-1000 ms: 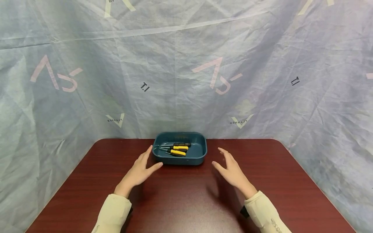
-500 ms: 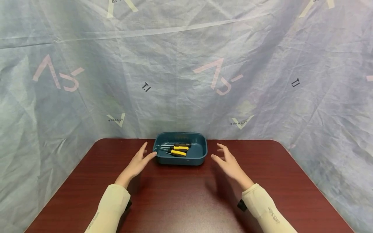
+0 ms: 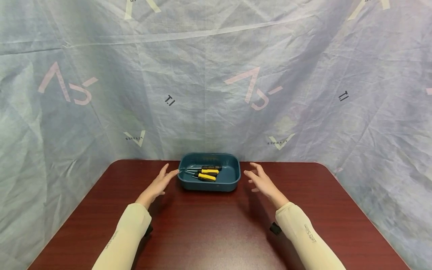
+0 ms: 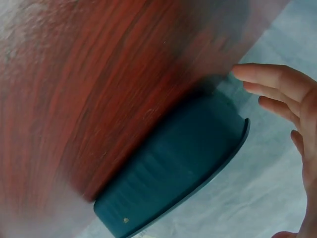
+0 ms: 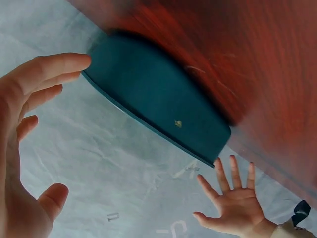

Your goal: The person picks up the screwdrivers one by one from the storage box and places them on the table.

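A dark blue plastic tray (image 3: 209,186) stands at the far edge of the table. Several screwdrivers lie inside it, two with yellow-and-black handles (image 3: 207,177) and one with a black handle (image 3: 211,167). My left hand (image 3: 156,186) is just left of the tray, fingers extended, its thumb tip right at the rim in the head view. On the other side, my right hand (image 3: 264,184) hovers with fingers spread and bent a little, a small gap from the tray's right end. Both wrist views show the tray's outer side (image 4: 168,153), with its contents hidden. Neither hand holds anything.
The dark red wooden table (image 3: 209,228) extends from the tray toward me. A grey printed cloth (image 3: 202,75) hangs behind the table and along both sides. Black straps (image 3: 275,228) show under the cream sleeves (image 3: 300,228).
Both hands have moved forward along the tray's ends; the left has also shifted slightly left and turned, with its thumb now up by the rim. Tray and screwdrivers have stayed put.
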Available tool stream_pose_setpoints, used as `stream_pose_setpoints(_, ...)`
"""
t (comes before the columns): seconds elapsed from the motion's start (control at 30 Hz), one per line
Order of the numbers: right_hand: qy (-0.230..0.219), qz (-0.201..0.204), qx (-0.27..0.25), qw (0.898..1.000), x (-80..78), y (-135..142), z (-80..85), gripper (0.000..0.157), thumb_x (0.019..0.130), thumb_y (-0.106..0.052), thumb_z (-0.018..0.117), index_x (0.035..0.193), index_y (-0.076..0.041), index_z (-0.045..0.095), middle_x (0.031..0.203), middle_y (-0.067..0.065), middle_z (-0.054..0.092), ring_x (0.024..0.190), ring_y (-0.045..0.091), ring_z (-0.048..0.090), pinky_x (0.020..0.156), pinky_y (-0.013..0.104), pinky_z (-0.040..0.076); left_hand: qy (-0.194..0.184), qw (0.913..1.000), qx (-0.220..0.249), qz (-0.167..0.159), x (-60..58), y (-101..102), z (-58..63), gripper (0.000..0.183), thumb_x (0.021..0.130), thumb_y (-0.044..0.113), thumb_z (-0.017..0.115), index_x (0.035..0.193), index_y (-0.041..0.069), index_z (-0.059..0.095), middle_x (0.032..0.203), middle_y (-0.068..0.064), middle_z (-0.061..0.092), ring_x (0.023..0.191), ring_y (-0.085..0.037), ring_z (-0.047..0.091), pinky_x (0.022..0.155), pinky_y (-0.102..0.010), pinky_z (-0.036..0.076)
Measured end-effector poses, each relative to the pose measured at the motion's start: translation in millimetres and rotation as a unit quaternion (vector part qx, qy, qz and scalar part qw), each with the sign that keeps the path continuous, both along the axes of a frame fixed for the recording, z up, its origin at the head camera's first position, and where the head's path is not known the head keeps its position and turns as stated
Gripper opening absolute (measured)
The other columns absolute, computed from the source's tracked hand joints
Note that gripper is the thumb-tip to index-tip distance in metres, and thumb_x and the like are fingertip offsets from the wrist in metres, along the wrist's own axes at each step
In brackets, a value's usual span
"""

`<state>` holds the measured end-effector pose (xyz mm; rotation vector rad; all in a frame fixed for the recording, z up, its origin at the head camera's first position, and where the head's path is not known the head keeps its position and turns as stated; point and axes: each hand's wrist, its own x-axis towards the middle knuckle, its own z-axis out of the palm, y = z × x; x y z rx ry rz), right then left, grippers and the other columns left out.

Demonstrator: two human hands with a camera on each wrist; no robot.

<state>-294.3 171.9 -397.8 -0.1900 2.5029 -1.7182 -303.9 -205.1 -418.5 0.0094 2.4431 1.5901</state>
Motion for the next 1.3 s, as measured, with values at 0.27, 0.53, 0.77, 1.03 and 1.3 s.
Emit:
stream_pose_setpoints(0.27,-0.049,-0.017,-0.067,0.996,-14.1,-0.8,-0.2,0.066,0.091,-0.039,0.049,0.142,-0.012,0.018,0.138,0.020,0.032,0.111,0.041,0.047,0.079,0.053,0.045,-0.036,0.9982,0.047,0.012,-12.2,-4.2,-4.6,0.098,0.081,0.068,0.043,0.146,0.020,-0.012,0.147,-0.021,0.014,0.127,-0.043,0.029,0.089,-0.056,0.036)
stream_pose_setpoints(0.53,-0.100,-0.025,-0.126,0.987,-28.9,-4.2,-4.5,0.068,0.091,-0.037,0.048,0.143,-0.011,0.014,0.140,0.023,0.029,0.115,0.045,0.042,0.083,0.058,0.041,-0.058,0.9940,0.090,0.021,-19.9,-2.2,-8.6,0.095,0.083,0.066,0.042,0.146,0.019,-0.012,0.144,-0.024,0.016,0.125,-0.044,0.031,0.087,-0.055,0.039)
stream_pose_setpoints(0.77,-0.136,-0.029,-0.130,0.982,-41.2,-10.8,-7.5,0.068,0.091,-0.034,0.048,0.144,-0.012,0.013,0.138,0.023,0.028,0.116,0.047,0.039,0.084,0.059,0.039,-0.078,0.9898,0.112,0.041,-31.2,4.6,-12.6,0.097,0.077,0.072,0.044,0.146,0.019,0.002,0.142,-0.024,0.018,0.123,-0.045,0.032,0.089,-0.055,0.037)
stream_pose_setpoints(1.03,-0.148,-0.030,-0.133,0.979,-51.4,-16.3,-14.6,0.067,0.091,-0.030,0.048,0.144,-0.011,0.012,0.136,0.023,0.028,0.112,0.046,0.043,0.082,0.058,0.041,-0.085,0.9843,0.143,0.059,-41.1,11.9,-15.9,0.090,0.080,0.066,0.046,0.145,0.019,0.007,0.141,-0.024,0.022,0.122,-0.046,0.033,0.090,-0.054,0.037)
stream_pose_setpoints(1.3,-0.156,-0.024,-0.130,0.979,-59.7,-24.7,-23.4,0.067,0.090,-0.028,0.048,0.144,-0.011,0.012,0.135,0.025,0.029,0.106,0.043,0.048,0.083,0.057,0.041,-0.091,0.9788,0.170,0.069,-48.2,22.3,-20.8,0.088,0.081,0.061,0.050,0.145,0.017,0.010,0.142,-0.025,0.020,0.123,-0.047,0.031,0.092,-0.056,0.035)
